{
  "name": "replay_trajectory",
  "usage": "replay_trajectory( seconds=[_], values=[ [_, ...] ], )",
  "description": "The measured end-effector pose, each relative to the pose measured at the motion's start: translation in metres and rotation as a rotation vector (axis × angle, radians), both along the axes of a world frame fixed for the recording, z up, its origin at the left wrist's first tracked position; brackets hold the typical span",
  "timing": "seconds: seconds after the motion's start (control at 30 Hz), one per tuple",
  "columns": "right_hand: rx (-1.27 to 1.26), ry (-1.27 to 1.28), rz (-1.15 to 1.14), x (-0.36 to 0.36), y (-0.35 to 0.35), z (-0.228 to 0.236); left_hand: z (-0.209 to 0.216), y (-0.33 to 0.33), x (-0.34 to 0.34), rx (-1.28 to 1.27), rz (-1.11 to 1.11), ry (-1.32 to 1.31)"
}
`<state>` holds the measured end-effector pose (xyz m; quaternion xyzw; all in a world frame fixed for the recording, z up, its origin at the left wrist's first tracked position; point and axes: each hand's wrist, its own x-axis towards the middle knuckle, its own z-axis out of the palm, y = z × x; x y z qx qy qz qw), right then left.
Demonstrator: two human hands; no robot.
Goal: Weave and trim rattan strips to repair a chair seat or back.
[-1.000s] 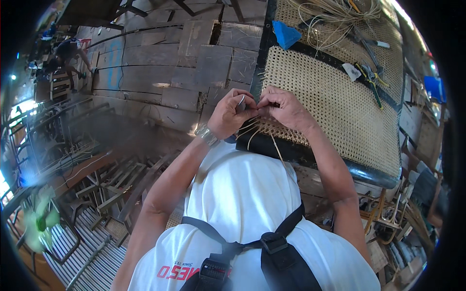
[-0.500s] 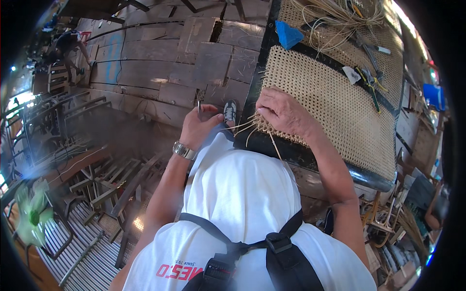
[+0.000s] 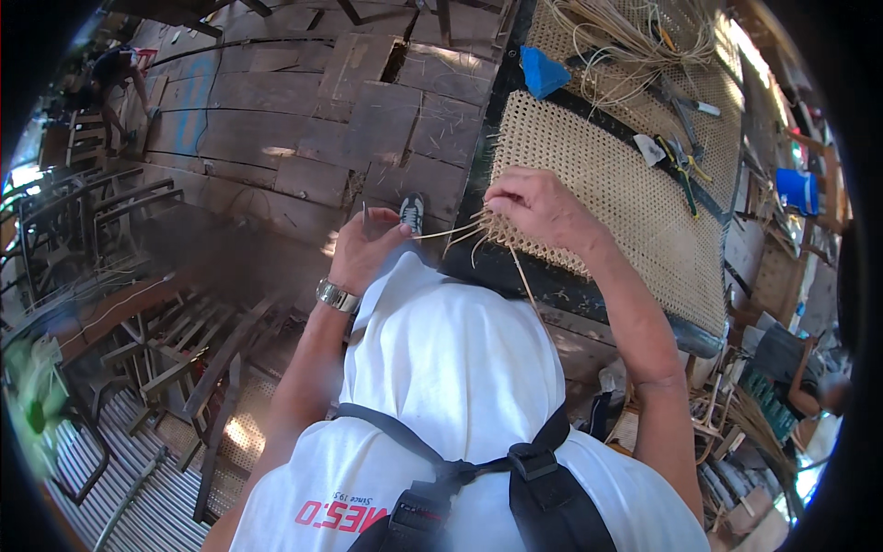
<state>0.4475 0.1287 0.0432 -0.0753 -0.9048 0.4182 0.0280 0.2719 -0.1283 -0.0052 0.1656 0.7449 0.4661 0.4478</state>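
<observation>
My left hand (image 3: 366, 248), with a watch at the wrist, pinches the end of a pale cane strand (image 3: 448, 233). A thin, grey, metal-looking piece (image 3: 366, 219) sticks up from the same hand; its kind is unclear. The strand runs to the near left corner of a woven cane panel (image 3: 589, 184) in a dark frame (image 3: 515, 287). At that corner my right hand (image 3: 544, 210) rests on the weave, thumb and fingers pressed together; what they pinch is hidden. Other loose strand ends, among them a longer strand (image 3: 524, 274), hang from the corner toward me.
On the panel's far part lie a blue block (image 3: 544, 71), a bundle of cane strands (image 3: 635, 41), pliers (image 3: 685, 175) and a hammer-like tool (image 3: 685, 120). Wooden chair frames (image 3: 120, 207) crowd the left. A blue bucket (image 3: 796, 191) stands right. Someone bends over (image 3: 115, 78) far left.
The strand now reaches my left thumb and fingertips, which have closed on it. My right hand stays at the panel corner. The whole view has shifted slightly.
</observation>
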Motion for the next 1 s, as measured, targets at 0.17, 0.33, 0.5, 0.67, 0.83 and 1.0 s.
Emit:
replay_trajectory(
  seconds=[0.17,0.33,0.5,0.67,0.83,1.0],
  values=[
    [-0.342,-0.275,-0.284,0.003,-0.001,-0.007,-0.006,-0.001,-0.006,0.045,0.015,-0.076],
    [-0.310,-0.345,-0.353,-0.005,-0.006,-0.004,-0.015,0.001,-0.017,0.023,-0.018,-0.118],
    [-0.241,-0.425,-0.449,-0.016,-0.018,0.007,-0.041,0.012,-0.033,0.064,-0.116,-0.090],
    [-0.397,-0.407,-0.453,-0.008,-0.009,-0.001,-0.047,0.022,-0.048,0.075,-0.184,-0.059],
    [-0.337,-0.465,-0.462,-0.013,-0.011,0.011,-0.032,0.030,-0.065,0.041,-0.202,-0.090],
    [-0.175,-0.463,-0.501,-0.022,-0.025,0.017,-0.039,0.033,-0.078,0.024,-0.233,-0.126]
  ],
)
